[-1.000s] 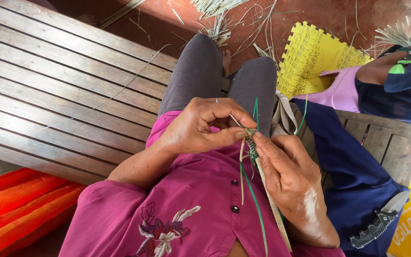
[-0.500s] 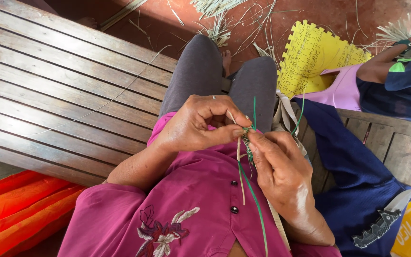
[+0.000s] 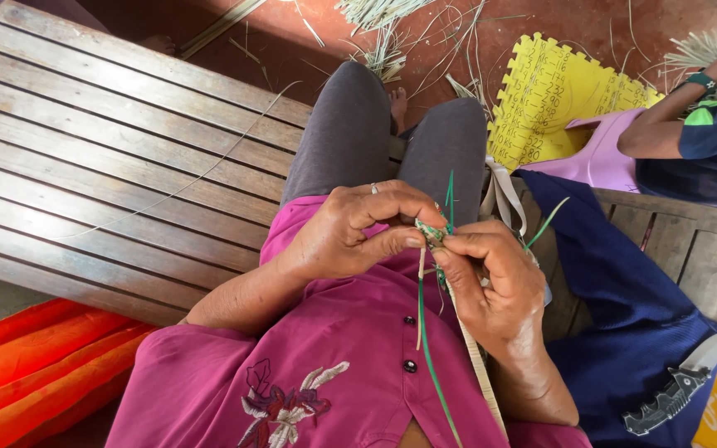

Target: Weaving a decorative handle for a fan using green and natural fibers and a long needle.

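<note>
Head camera looks down on our lap, where both hands meet over a narrow braid of green and pale leaf strips [image 3: 433,236]. Our left hand [image 3: 346,236] has thumb and forefinger pressed together on the braid's top, and our right hand [image 3: 495,282] is pinched on it just below. Loose green strands [image 3: 429,357] trail down over our magenta shirt [image 3: 334,365]. We judge the strips light, thin and springy, prone to slip or split, so they are best held close to the woven point. A slatted wooden bench [image 3: 109,166] lies to the left, a folding knife [image 3: 674,390] rests on navy cloth [image 3: 624,290] to the right, and another person's arm [image 3: 682,124] works near a yellow foam mat [image 3: 549,99]. Nothing blocks our hands.
</note>
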